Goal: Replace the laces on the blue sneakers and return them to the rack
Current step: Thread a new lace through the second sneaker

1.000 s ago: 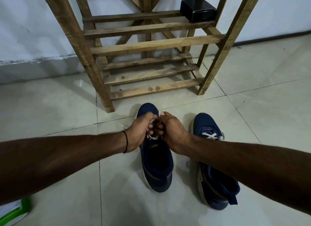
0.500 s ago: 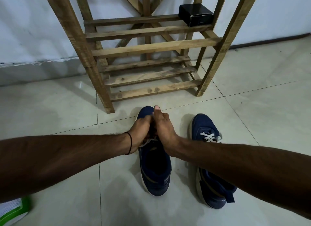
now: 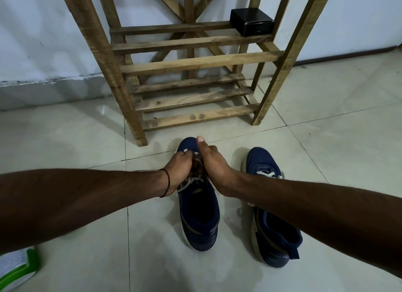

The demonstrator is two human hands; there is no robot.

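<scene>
Head view: two blue sneakers [image 3: 199, 217] lie toes toward rack [image 3: 195, 62]; left hand [image 3: 178, 170], right hand [image 3: 214, 165] pinch one's lace [image 3: 191, 182].

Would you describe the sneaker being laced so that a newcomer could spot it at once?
Find the wooden rack against the wall; two blue sneakers stand on the tiles before it. The left sneaker is meant: the left hand and right hand grip its white lace, while the right sneaker has no hand on it.

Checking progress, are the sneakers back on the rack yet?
No, the left sneaker and right sneaker both sit on the floor before the rack.
</scene>
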